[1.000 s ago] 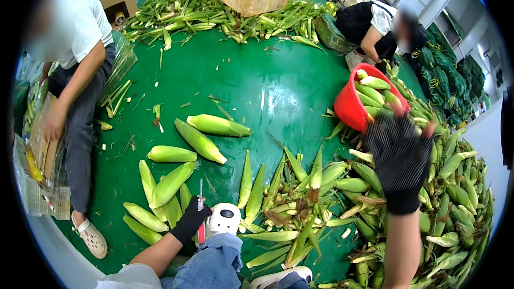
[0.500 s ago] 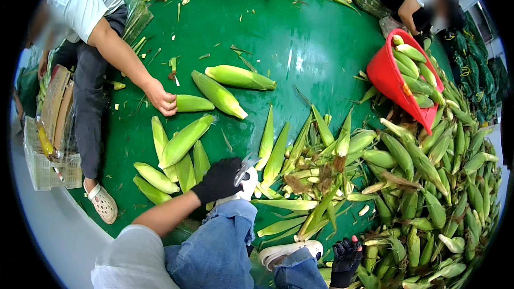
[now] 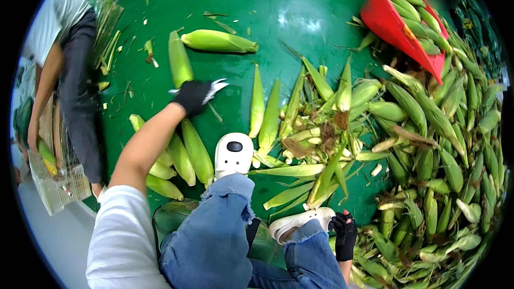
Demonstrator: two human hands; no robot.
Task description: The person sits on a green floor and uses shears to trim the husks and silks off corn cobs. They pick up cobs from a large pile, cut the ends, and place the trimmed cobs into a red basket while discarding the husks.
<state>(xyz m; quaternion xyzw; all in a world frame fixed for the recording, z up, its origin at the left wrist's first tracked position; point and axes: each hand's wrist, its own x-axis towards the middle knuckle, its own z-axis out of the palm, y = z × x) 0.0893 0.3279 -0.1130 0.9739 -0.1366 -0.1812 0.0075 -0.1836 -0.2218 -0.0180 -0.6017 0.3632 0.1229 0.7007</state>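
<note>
Green floor (image 3: pixel 326 21); left hand (image 3: pixel 193 98) stretched forward, clasping metal tool (image 3: pixel 216 88); right hand (image 3: pixel 344 235) low, grip unclear

Floor (image 3: pixel 316 32): glossy green, with small husk scraps (image 3: pixel 149 51) scattered far left.
Single ear (image 3: pixel 220 41): green, lying crosswise, left of centre, toward the far side.
Ear cluster (image 3: pixel 197 152): several green ears together, near left.
Husks (image 3: pixel 271 118): loose leaves and brown silk, around the middle.
Corn heap (image 3: pixel 425 160): unhusked ears piled along the right.
</note>
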